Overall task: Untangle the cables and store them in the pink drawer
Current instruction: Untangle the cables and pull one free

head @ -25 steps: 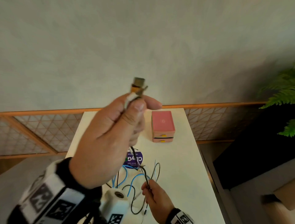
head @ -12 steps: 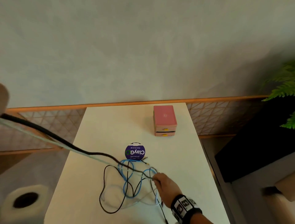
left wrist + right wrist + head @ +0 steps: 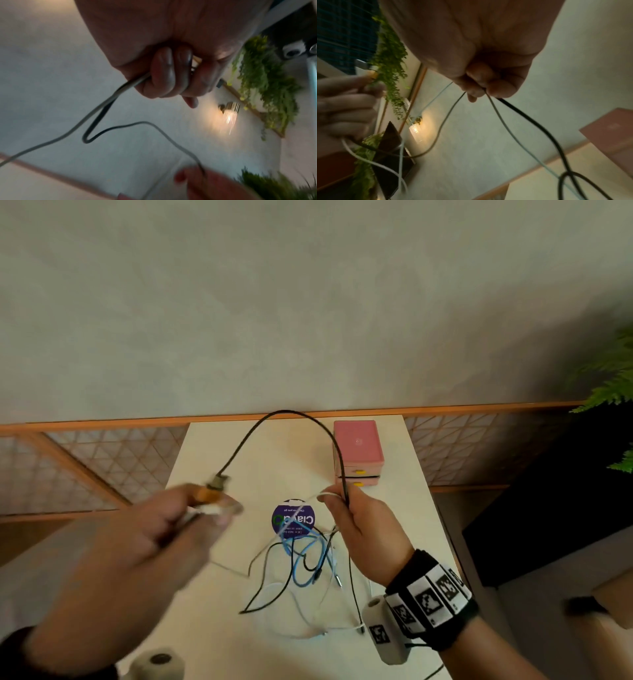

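Observation:
A black cable (image 3: 284, 414) arches between my two hands above the white table (image 3: 212, 628). My left hand (image 3: 219, 506), blurred, grips its orange plug (image 3: 209, 494) together with a white cable end. In the left wrist view the fingers (image 3: 171, 75) curl round both cables. My right hand (image 3: 337, 499) pinches the black cable and a thin white one; the right wrist view shows the black cable (image 3: 539, 128) hanging from the right hand (image 3: 484, 89). A tangle of blue, black and white cables (image 3: 301, 563) lies below. The pink drawer box (image 3: 358, 450) stands shut at the far end.
A round purple tin (image 3: 293, 518) lies just beyond the tangle. A wooden lattice rail (image 3: 85, 470) runs behind the table along the wall. A fern (image 3: 613, 392) and dark furniture (image 3: 548, 508) stand to the right. The table's right edge is near my right wrist.
My left hand came back from the far left to the middle with the plug. My right hand rose off the tangle, and the black cable now loops up between both hands.

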A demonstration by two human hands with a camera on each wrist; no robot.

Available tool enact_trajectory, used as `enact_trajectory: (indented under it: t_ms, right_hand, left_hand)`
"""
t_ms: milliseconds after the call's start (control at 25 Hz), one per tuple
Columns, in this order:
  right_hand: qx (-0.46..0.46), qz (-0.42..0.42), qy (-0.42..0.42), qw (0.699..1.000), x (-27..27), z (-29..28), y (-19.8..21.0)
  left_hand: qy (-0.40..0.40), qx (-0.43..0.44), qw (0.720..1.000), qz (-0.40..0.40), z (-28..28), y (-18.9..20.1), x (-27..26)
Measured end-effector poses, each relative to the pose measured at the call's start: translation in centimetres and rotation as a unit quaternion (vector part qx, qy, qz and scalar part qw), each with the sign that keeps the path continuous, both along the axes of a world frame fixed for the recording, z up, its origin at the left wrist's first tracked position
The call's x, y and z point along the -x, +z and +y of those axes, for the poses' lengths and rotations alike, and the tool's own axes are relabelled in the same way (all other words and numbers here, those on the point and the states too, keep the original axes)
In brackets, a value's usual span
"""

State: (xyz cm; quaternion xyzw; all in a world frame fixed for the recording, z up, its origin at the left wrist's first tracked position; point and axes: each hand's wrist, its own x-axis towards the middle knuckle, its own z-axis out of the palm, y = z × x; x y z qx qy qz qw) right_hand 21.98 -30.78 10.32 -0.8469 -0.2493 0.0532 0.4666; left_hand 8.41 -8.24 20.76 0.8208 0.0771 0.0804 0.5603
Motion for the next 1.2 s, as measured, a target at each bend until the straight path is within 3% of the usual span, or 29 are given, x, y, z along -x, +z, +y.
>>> enact_trajectory:
  t_ms: [160,240,360,480,640,760,880,1040,1200]
  right_hand:
    - [0.038,-0.008,0.07,0.997,1.8,0.7,1.5]
    - [0.105,-0.039,0.105,0.988,2.5,0.9,0.3]
    - [0.217,-0.19,0.135,0.948,2.7,0.7,-2.1]
    - [0.231,-0.23,0.132,0.936,3.0,0.2,-4.2]
    - [0.167,-0.181,0.068,0.967,4.5,0.3,-5.8]
    - [0.074,-0.05,0.032,0.995,5.1,0.5,-6.4]
    - [-0.029,0.013,-0.017,0.999,4.4,0.4,-8.5]
    - [0.02,0.068,-0.03,0.997,4.0,-0.4,-12.8]
    - [0.027,0.068,-0.027,0.997,3.2,-0.7,-15.0]
  left_hand:
    - [-0.067,0.041,0.995,0.063,-4.7,-2.8,-1.8]
    - [-0.04,0.047,0.995,0.074,-6.1,-5.2,-2.9]
    - [0.02,0.031,0.995,0.092,-6.7,-7.9,-4.3]
    - [0.037,0.002,0.996,0.082,-6.7,-9.8,-5.1]
    - [0.066,0.007,0.995,0.079,-5.9,-10.9,-6.4]
    - [0.059,0.011,0.995,0.074,-6.1,-11.6,-6.9]
    - [0.075,0.018,0.997,0.028,-6.7,-10.9,-7.0]
    - [0.078,0.049,0.994,-0.05,-6.0,-7.6,-7.8]
    - [0.032,0.063,0.992,-0.101,-5.7,-5.1,-6.8]
